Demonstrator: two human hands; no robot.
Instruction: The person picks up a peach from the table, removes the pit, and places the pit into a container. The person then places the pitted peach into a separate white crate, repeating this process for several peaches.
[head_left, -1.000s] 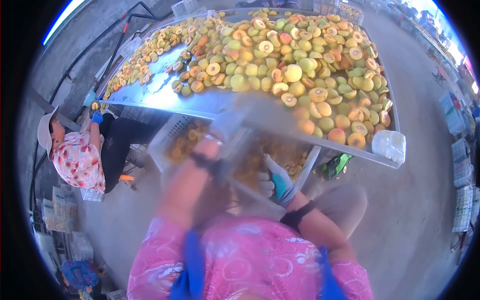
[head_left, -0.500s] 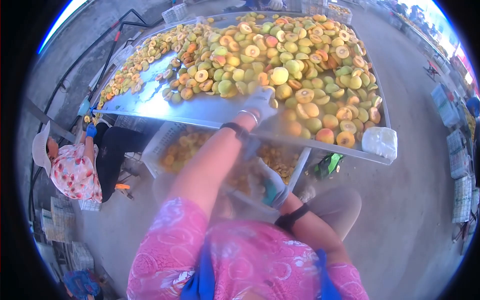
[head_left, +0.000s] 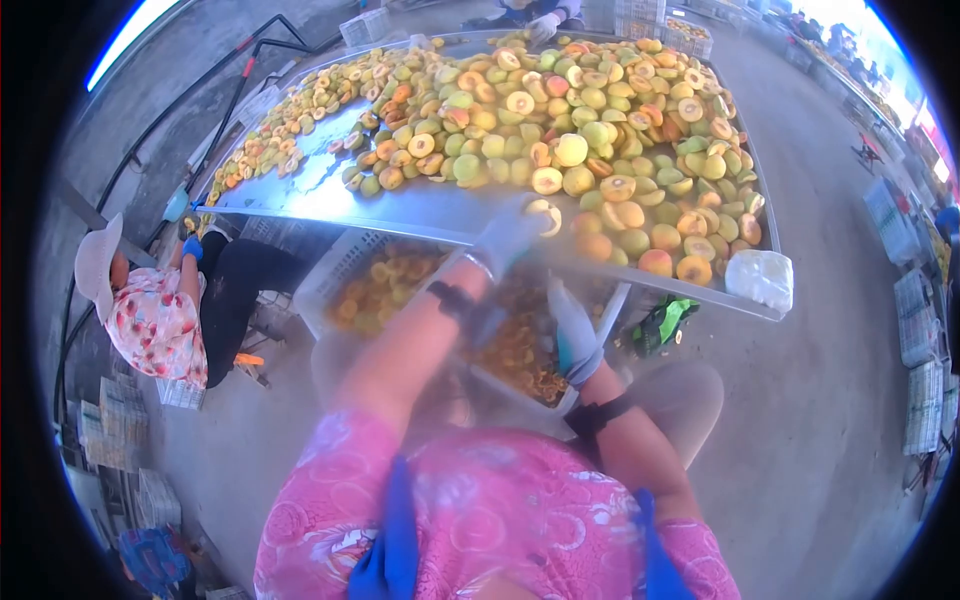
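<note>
My left hand, in a pale glove, is over the near edge of the metal table, its fingers closed on a halved fruit. Yellow-green and orange fruits, many cut in half, are heaped beyond it. Lower down, my right hand, in a pale glove with a teal patch, is over the right part of a crate of fruit pieces. Its fingers point up toward the table edge; blur hides their grip and whether they hold anything.
A wrapped white block sits at the table's right corner. A green bag lies on the floor below. At left, a person in a hat sits by the table; another person's gloved hand is at the far edge. Stacked crates stand right.
My left hand has come back from the heap toward the table's near edge with a halved fruit. My right hand has moved slightly right and up. The far person's hand now reaches the fruit.
</note>
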